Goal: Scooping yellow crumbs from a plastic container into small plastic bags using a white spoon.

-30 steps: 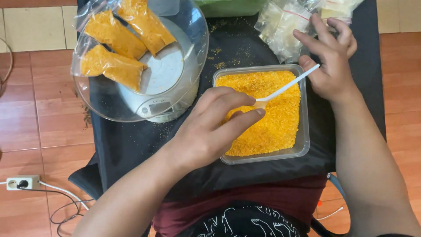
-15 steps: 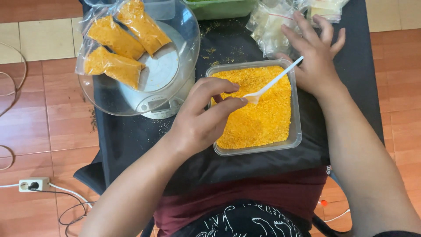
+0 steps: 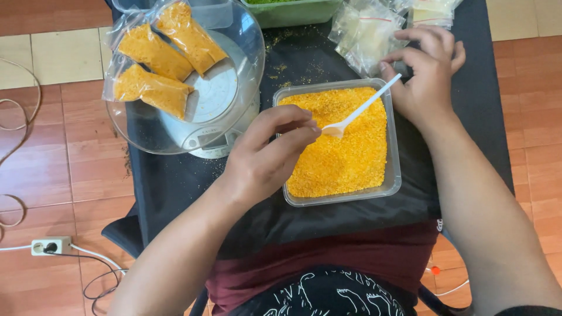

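A clear plastic tray full of orange crumbs lies on a black cloth. My left hand hovers over the tray's left edge, thumb and fingers pinched together right beside the bowl of a white plastic spoon. I cannot tell whether anything is between the fingertips. My right hand grips the spoon's handle at the tray's far right corner, and its fingers touch a pile of empty clear bags.
A clear bowl on a white kitchen scale holds three filled bags of orange crumbs. A green container stands at the back. Cables and a power strip lie on the tiled floor at left.
My right hand has shifted with the spoon toward the clear bags at the back. My left hand has stayed pinched beside the spoon's bowl.
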